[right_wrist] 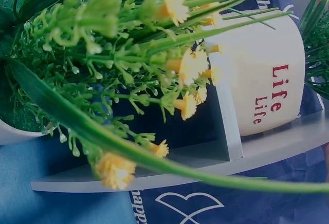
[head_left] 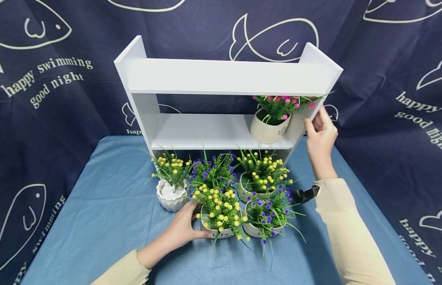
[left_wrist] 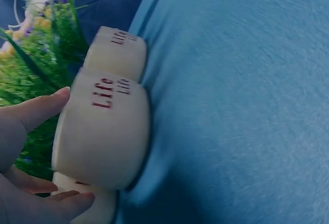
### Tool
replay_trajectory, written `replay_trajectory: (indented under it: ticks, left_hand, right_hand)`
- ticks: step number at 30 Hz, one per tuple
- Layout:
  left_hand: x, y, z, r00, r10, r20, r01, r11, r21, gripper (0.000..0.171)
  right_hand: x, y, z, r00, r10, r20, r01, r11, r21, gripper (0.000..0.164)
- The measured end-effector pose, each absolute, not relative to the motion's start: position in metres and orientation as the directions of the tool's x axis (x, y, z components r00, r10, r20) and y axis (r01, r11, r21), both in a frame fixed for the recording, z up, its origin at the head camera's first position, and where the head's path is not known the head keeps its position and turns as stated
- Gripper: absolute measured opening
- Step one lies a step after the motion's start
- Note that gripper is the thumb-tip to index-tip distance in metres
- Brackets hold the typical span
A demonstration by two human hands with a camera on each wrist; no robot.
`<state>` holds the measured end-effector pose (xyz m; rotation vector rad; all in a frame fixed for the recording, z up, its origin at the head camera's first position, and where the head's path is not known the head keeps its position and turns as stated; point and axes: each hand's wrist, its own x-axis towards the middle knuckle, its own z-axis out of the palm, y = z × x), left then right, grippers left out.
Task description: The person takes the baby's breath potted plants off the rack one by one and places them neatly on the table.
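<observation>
My left hand [head_left: 181, 227] is at the left side of a cream pot [left_wrist: 103, 126] marked "Life", which holds yellow flowers [head_left: 222, 209]. The thumb is at the pot's rim, and the other fingers are spread apart beside it. My right hand [head_left: 321, 136] holds the right side panel of a white two-tier shelf [head_left: 221, 77], with the thumb at its front edge and fingers along the outside. On the shelf's lower board, at the right, stands a cream pot [head_left: 265, 131] with pink flowers [head_left: 285, 105].
In front of the shelf stand a white fluted pot [head_left: 172, 200] with yellow flowers, purple flowers [head_left: 215, 174], another yellow-flowered pot [head_left: 243, 194] and a purple-flowered pot [head_left: 256, 230], close together. Blue cloth [head_left: 89, 209] covers the table. A dark fish-print curtain [head_left: 192, 31] hangs behind.
</observation>
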<state>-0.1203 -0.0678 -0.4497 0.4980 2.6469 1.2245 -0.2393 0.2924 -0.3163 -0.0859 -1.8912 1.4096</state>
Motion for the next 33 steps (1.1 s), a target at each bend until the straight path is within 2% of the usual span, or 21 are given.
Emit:
replay_trajectory:
  ticks: [3,12,19,24,33]
  left_hand:
    - [-0.119,-0.071,-0.439,-0.928,0.372,-0.027,0.201,0.561,0.803,0.09]
    - [-0.121,-0.076,-0.397,-0.932,0.356,-0.074,0.173,0.612,0.772,0.103]
    - [-0.132,-0.075,-0.377,-0.916,0.398,0.045,0.28,0.556,0.783,0.102]
    - [-0.144,-0.07,-0.353,-0.895,0.418,0.154,0.393,0.576,0.717,0.096]
    - [-0.187,-0.044,-0.304,-0.871,0.449,0.2,0.456,0.588,0.668,0.083]
  right_hand:
    - [-0.24,0.293,-0.316,-0.705,0.475,0.527,-0.376,0.38,-0.845,0.057]
    - [-0.239,0.295,-0.317,-0.701,0.471,0.536,-0.39,0.377,-0.84,0.057]
    - [-0.237,0.293,-0.315,-0.705,0.479,0.524,-0.386,0.36,-0.849,0.057]
    - [-0.237,0.29,-0.314,-0.709,0.482,0.515,-0.368,0.369,-0.853,0.056]
    - [-0.238,0.291,-0.315,-0.706,0.482,0.519,-0.381,0.36,-0.852,0.056]
